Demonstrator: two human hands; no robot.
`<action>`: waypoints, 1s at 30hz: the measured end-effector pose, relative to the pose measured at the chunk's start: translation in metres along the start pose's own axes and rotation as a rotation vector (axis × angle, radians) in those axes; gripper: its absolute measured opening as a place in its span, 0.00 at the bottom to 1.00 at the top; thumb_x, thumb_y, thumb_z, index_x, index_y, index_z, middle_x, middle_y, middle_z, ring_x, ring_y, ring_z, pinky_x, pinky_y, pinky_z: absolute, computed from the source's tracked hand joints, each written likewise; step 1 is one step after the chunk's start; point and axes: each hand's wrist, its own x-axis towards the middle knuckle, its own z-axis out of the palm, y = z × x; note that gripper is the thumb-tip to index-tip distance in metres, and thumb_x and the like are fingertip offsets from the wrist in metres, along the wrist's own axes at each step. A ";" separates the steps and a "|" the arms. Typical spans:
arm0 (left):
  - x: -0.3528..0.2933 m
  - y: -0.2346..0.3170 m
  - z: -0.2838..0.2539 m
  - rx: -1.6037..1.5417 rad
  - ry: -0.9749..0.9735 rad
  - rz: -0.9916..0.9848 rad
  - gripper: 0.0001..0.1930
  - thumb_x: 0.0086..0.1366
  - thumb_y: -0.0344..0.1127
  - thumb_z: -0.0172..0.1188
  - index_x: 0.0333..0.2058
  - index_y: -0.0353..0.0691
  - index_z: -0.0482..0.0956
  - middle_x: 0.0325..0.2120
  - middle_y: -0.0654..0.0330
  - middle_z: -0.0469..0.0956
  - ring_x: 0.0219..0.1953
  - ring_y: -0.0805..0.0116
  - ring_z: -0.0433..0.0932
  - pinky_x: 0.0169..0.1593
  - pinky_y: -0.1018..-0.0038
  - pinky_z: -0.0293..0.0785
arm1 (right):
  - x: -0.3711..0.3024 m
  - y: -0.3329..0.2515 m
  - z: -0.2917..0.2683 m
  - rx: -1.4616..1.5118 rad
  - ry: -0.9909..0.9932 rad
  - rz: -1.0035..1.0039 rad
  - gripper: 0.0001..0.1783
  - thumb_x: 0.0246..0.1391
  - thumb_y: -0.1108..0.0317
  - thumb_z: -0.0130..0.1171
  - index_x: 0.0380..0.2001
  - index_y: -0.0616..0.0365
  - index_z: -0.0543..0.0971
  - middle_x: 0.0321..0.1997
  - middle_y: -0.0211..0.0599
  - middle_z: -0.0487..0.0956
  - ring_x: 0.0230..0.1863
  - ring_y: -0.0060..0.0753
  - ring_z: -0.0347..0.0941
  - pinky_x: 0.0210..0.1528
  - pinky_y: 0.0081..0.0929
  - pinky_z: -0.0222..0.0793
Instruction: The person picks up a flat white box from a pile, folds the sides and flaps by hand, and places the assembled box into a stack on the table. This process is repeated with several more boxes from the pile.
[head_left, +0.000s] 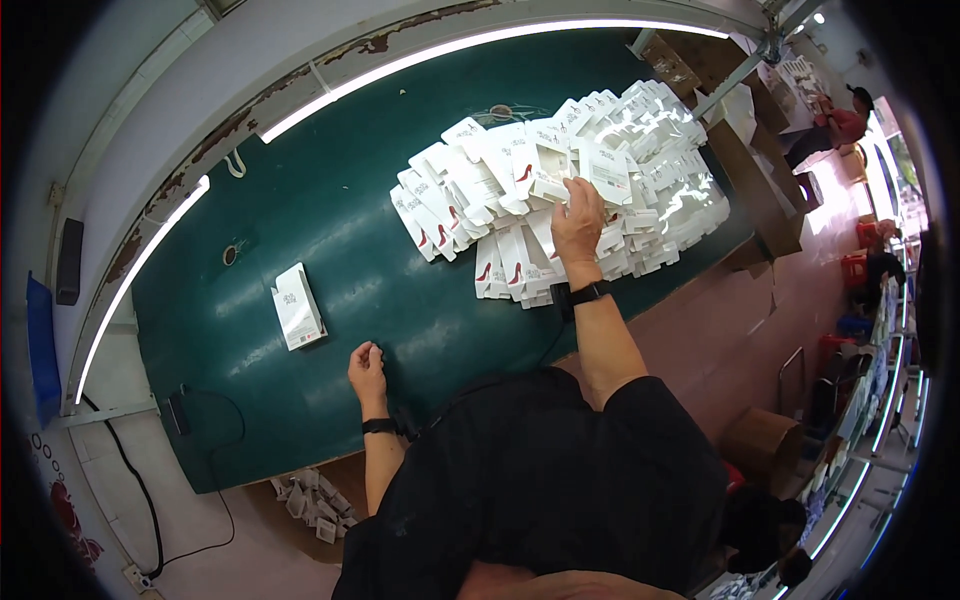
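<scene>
Left hand (367, 365) fingers curled on green table (330, 200), right hand (578, 222) fingers spread on flat white cartons (560, 170)

glossy white card cartons (560, 180) lie on a smooth, slightly shiny green tabletop (330, 200).

Your right hand (578, 222) covers part of the heap of flat white cartons (560, 190), so you cannot tell which carton its fingers (574, 190) press, nor whether they grip one. Your left hand (366, 364) is curled on the counter (330, 200); anything inside it is hidden. Your dark shirt (540, 480) hides the counter's near edge. The cartons under the lamp glare are washed out.
</scene>
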 end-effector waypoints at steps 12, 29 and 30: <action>-0.012 -0.001 -0.002 -0.036 0.017 -0.049 0.13 0.71 0.35 0.61 0.49 0.34 0.78 0.39 0.61 0.81 0.40 0.73 0.80 0.41 0.79 0.76 | -0.009 0.104 0.013 0.219 0.313 0.658 0.33 0.51 0.60 0.68 0.59 0.64 0.73 0.59 0.57 0.75 0.61 0.55 0.72 0.63 0.41 0.67; -0.034 0.011 0.005 -0.099 0.014 -0.077 0.12 0.72 0.35 0.61 0.49 0.35 0.78 0.40 0.62 0.81 0.40 0.75 0.80 0.40 0.80 0.76 | -0.002 0.134 0.012 0.753 0.248 0.892 0.21 0.56 0.71 0.65 0.52 0.67 0.78 0.38 0.39 0.83 0.30 0.27 0.78 0.35 0.24 0.75; -0.032 0.014 0.005 -0.130 0.008 -0.070 0.12 0.72 0.36 0.61 0.50 0.37 0.78 0.41 0.62 0.81 0.41 0.75 0.81 0.40 0.80 0.76 | 0.000 0.116 0.001 0.886 0.280 0.901 0.20 0.57 0.73 0.64 0.52 0.67 0.78 0.36 0.36 0.82 0.30 0.24 0.77 0.34 0.21 0.74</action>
